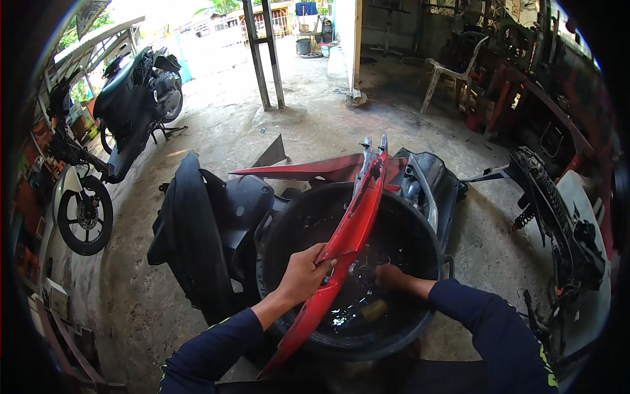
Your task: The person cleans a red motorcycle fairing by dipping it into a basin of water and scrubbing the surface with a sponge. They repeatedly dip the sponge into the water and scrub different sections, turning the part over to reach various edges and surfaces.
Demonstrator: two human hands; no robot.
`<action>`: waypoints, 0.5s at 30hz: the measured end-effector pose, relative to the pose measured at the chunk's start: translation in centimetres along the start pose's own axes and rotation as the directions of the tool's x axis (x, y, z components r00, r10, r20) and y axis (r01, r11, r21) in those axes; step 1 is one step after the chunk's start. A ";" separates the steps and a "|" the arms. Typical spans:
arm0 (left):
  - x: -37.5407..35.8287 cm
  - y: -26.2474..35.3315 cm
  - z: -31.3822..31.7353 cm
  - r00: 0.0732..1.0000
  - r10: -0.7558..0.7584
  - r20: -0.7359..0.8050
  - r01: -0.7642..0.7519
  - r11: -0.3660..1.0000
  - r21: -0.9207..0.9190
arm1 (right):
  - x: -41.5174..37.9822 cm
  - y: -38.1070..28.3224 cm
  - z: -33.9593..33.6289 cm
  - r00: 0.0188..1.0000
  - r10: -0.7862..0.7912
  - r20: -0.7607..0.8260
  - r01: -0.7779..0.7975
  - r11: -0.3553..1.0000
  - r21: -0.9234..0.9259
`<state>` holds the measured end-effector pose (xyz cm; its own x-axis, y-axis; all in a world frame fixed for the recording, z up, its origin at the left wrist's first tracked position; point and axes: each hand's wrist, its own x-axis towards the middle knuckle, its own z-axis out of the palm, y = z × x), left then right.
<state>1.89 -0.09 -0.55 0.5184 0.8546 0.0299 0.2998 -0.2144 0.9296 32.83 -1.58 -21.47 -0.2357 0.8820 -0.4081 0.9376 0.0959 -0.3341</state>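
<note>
A long red panel slants across a large black tub, its upper end beyond the far rim and its lower end over the near left rim. My left hand is wrapped round the panel's middle. Lower in the tub, to the right of the panel, my right hand is closed over the dark water; what it holds, if anything, is too dark to make out. A yellowish object lies in the water below that hand.
Black fairings lie left of the tub. Another red panel and dark parts lie behind it. A motorcycle frame stands at right, a motorcycle at left. A post and a chair stand farther back.
</note>
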 end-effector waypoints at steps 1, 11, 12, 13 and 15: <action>0.1 0.0 -0.1 1.000 -0.009 -0.003 0.009 1.000 -0.002 | 0.6 0.5 0.2 0.998 0.018 0.053 -0.017 1.000 -0.015; 0.4 -0.6 1.8 0.973 0.162 -0.165 -0.148 0.985 0.093 | -8.9 -9.5 -19.6 0.917 0.310 -0.250 0.122 0.378 0.918; 0.5 -0.8 2.2 0.968 0.157 -0.194 -0.142 0.986 0.089 | -9.3 -10.1 -20.4 0.904 0.310 -0.294 0.168 0.375 0.912; 0.7 -1.0 2.4 0.964 0.151 -0.220 -0.135 0.987 0.085 | -9.5 -11.0 -20.9 0.902 0.313 -0.296 0.170 0.374 0.912; 0.9 -1.1 2.5 0.953 0.212 -0.215 -0.178 0.970 0.166 | -9.6 -12.7 -21.3 0.893 0.297 -0.337 0.201 0.407 0.891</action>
<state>4.03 -0.26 -2.48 0.3853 0.8712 0.3043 0.3315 -0.4384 0.8354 28.59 -1.43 4.75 0.1539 0.9721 -0.1772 0.1068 -0.1947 -0.9750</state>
